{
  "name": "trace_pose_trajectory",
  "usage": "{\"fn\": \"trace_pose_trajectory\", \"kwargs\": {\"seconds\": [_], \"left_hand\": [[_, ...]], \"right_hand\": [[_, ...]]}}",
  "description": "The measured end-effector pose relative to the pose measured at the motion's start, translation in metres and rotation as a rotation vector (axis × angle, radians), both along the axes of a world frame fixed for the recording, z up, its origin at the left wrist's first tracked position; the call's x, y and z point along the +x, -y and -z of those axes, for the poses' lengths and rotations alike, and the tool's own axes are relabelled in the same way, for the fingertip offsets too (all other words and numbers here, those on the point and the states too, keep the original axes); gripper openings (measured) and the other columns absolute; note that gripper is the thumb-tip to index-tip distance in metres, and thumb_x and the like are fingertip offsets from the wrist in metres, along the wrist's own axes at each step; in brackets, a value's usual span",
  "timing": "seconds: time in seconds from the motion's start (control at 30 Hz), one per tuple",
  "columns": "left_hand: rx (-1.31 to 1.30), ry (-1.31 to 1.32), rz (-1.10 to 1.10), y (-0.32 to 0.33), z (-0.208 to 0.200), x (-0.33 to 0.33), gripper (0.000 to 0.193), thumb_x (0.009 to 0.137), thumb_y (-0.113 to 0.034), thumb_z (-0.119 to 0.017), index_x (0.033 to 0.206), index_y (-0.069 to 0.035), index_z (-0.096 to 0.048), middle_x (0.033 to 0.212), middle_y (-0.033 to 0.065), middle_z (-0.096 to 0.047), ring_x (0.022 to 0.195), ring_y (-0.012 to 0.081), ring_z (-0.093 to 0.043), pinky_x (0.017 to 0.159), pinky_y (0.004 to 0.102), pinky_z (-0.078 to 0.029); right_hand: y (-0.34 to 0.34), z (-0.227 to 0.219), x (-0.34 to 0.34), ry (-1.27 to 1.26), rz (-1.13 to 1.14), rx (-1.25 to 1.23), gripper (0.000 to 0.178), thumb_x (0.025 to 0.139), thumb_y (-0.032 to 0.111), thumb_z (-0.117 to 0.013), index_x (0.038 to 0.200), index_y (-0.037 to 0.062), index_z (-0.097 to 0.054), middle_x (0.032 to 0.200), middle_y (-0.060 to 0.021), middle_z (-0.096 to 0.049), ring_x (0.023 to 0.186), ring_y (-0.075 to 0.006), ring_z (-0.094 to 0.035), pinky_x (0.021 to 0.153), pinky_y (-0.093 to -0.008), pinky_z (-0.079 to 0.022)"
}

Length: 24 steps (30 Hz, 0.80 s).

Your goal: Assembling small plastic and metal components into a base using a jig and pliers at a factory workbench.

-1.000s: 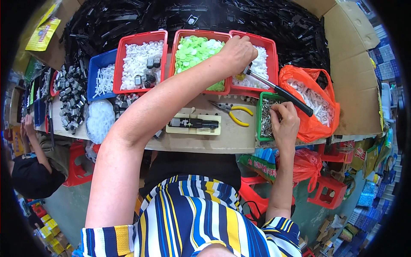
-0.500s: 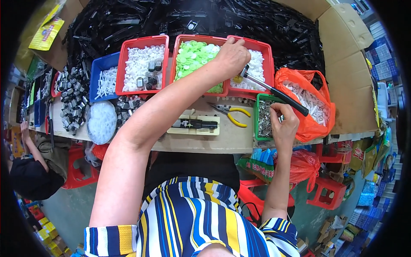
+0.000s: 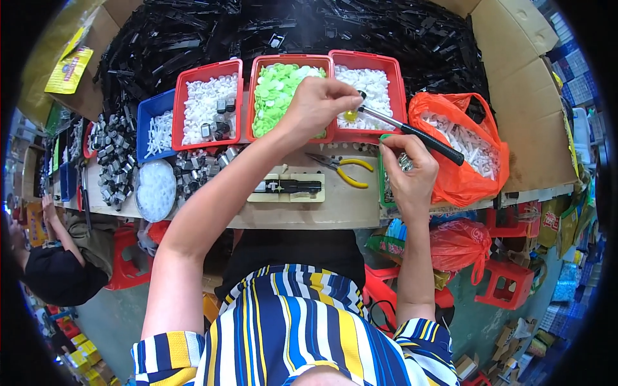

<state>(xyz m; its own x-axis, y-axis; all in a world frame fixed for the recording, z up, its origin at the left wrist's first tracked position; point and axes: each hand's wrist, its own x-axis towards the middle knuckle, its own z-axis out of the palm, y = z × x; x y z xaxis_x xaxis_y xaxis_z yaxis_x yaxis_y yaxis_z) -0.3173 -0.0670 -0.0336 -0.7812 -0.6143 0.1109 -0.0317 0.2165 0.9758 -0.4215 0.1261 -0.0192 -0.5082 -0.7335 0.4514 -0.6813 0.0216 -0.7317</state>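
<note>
My left hand [image 3: 314,108] is above the front of the red trays, thumb and fingers pinched together; what is in them, if anything, is too small to make out. Its fingertips are close to the head of a hammer [image 3: 399,125] with a yellow face and black grip, lying across a tray and an orange bag. My right hand [image 3: 412,168] is pinched over a green tray [image 3: 385,186] of small metal pins, partly hiding it; I cannot make out anything between its fingertips. Between my arms lie a cream fixture [image 3: 283,197] holding a black part [image 3: 293,186], and yellow-handled pliers [image 3: 351,172].
Red trays hold white pieces [image 3: 212,96], green discs [image 3: 277,90] and more white pieces [image 3: 367,83]. The orange bag [image 3: 496,170] contains white parts. Black parts [image 3: 309,32] are heaped behind; metal-and-black pieces [image 3: 117,157] lie left. Another person [image 3: 64,270] sits far left.
My left hand has come back from above the right-hand white pieces, toward the left and nearer me. My right hand has shifted slightly left and up from the pins. The view has shifted a little.
</note>
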Motion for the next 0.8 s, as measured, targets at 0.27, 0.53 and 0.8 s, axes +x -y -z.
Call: {"fn": "trace_pose_trajectory", "kwargs": {"seconds": [0.27,0.53,0.8], "left_hand": [[0.712,-0.104,0.013,-0.036,0.007,0.08,0.017,0.094,-0.016,-0.074,0.103,-0.002,-0.074,0.09,0.0032,-0.073,0.083,0.0095,-0.067,0.075,0.0234,-0.053],[0.731,-0.186,0.055,-0.035,0.017,0.108,0.026,0.094,-0.025,-0.075,0.105,-0.001,-0.073,0.092,0.0024,-0.071,0.087,0.0087,-0.064,0.081,0.0265,-0.051],[0.392,-0.056,0.118,-0.027,0.002,0.123,0.02,0.093,-0.016,-0.075,0.101,0.002,-0.075,0.088,0.0024,-0.072,0.081,0.0071,-0.064,0.073,0.0236,-0.052]], "right_hand": [[0.029,-0.01,0.038,-0.09,-0.245,0.035,0.007,0.086,0.003,-0.071,0.088,0.0007,-0.065,0.079,-0.0105,-0.065,0.067,-0.0244,-0.066,0.062,-0.0363,-0.049],[0.038,-0.009,0.057,-0.15,-0.353,0.092,0.008,0.083,0.004,-0.069,0.084,0.0037,-0.062,0.072,-0.0095,-0.06,0.068,-0.0274,-0.062,0.061,-0.0414,-0.042],[0.034,-0.012,0.057,0.175,-0.451,0.306,0.007,0.085,0.005,-0.068,0.087,-0.0011,-0.065,0.075,-0.0101,-0.065,0.069,-0.0177,-0.065,0.065,-0.0323,-0.049]]}}
